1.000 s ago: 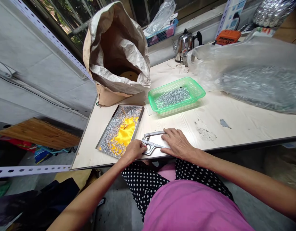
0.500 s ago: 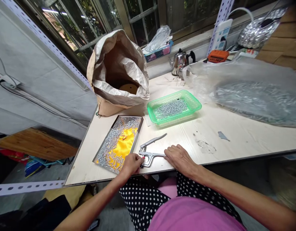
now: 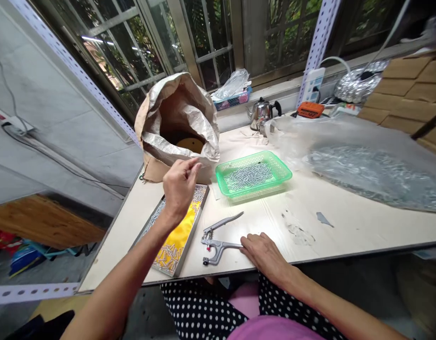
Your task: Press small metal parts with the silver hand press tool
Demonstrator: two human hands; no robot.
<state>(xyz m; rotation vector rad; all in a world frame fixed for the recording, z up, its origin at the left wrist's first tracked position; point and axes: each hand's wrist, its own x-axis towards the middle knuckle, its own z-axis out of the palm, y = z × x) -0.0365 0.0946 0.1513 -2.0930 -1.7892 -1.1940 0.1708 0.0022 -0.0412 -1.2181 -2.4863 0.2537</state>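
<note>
L hand (image 3: 179, 186) above tray (image 3: 182, 233); R hand (image 3: 264, 255) — touching pliers (image 3: 218, 245)

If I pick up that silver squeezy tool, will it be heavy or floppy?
Probably heavy for its size: the press pliers look like solid metal. Its handles stand spread apart, so they may swing at the hinge. It lies flat on the table, so a push would likely slide it, not roll it.

Daylight through the window (image 3: 211, 42); table (image 3: 345, 222) bright, edges bent by the wide lens
</note>
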